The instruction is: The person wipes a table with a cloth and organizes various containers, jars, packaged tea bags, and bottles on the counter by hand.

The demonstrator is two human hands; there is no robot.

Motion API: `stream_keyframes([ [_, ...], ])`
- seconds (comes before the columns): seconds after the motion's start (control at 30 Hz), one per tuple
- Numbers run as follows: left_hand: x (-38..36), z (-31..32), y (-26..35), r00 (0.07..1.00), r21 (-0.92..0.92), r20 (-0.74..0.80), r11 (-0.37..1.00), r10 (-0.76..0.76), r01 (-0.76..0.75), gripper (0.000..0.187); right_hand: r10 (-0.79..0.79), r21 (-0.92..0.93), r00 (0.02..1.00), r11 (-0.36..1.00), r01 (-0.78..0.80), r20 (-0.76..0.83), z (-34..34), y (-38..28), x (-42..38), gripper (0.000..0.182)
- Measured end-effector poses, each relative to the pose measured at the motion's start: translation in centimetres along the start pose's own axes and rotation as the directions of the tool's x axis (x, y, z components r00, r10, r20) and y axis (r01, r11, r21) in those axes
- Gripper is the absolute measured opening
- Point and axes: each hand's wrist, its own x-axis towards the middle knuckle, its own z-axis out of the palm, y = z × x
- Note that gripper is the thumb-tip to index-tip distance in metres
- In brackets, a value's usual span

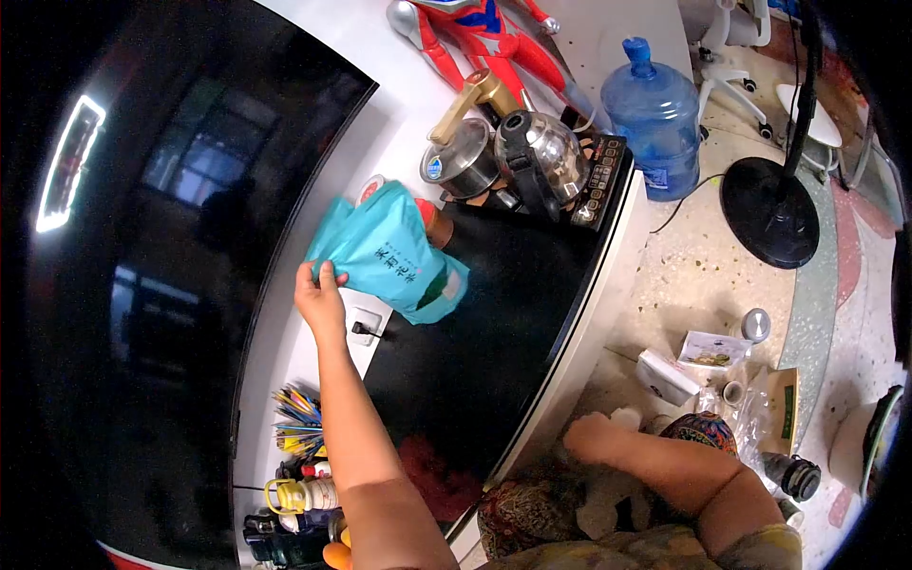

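Note:
My left hand [323, 296] pinches the near corner of a teal pouch [389, 247] printed with dark Chinese characters. Its other end reaches over the black tabletop [456, 380] and has a window with something dark green behind it. Just behind the pouch, a brown-and-red container [437, 226] and a round white-and-red lid [371, 188] are partly covered. Low on the right, past the table edge, my right hand [594, 439] has its fingers curled; whatever may be in them is hidden. A small white object [625, 418] is right beside it.
A glass kettle [546, 157] and a steel pot [465, 157] stand on a tea stove [598, 180]. Left is a large black screen [171, 237]; pencils [299, 418] stand below it. A blue water bottle [651, 119], boxes [668, 377] and a black stand base [769, 214] are right.

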Motion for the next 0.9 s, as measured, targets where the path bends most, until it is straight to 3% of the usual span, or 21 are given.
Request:
stream_keyframes([
  [0.07,0.0,0.1,-1.7,1.000,0.043,-0.027,0.999,-0.015,0.016,0.014,-0.021,-0.002,1.000,1.000,0.021,0.004,-0.1,0.1,0.1,0.014],
  [0.17,0.4,0.4,-4.9,0.975,-0.008,-0.206,0.997,-0.078,0.078,0.020,0.011,0.016,0.999,1.000,-0.010,-0.052,0.3,0.3,0.6,0.013],
  [0.43,0.5,0.9,-8.0,0.938,-0.116,-0.297,0.982,-0.176,0.147,0.027,-0.004,0.018,1.000,1.000,0.004,-0.001,-0.1,0.1,0.5,0.014],
  [0.53,0.5,0.5,-7.9,0.944,-0.201,-0.241,0.963,-0.224,0.178,0.041,-0.005,0.028,1.000,1.000,0.006,-0.016,0.1,0.0,0.6,0.014],
  [0.63,0.0,0.4,-7.8,0.954,-0.050,-0.264,0.990,-0.138,0.129,0.071,0.001,0.010,1.000,1.000,-0.001,-0.027,-0.1,-0.2,0.5,0.014],
  [0.67,-0.6,0.6,-7.9,0.954,-0.046,-0.266,0.991,-0.137,0.129,0.071,-0.004,0.011,1.000,1.000,0.004,-0.028,0.1,-0.2,0.5,0.014],
  [0.8,-3.9,2.6,-7.5,0.917,-0.109,-0.297,0.963,-0.268,0.246,0.088,-0.013,-0.012,0.998,1.000,0.012,-0.068,0.8,0.1,0.8,0.013],
  [0.87,-5.5,4.0,-7.5,0.881,-0.102,-0.214,0.907,-0.422,0.409,0.098,-0.021,-0.025,0.998,0.999,0.019,-0.065,1.0,0.4,0.8,0.013],
  [0.9,-6.0,4.8,-7.7,0.879,-0.107,-0.216,0.905,-0.425,0.412,0.098,-0.013,-0.019,0.998,1.000,0.012,-0.060,1.1,0.4,0.8,0.013],
])
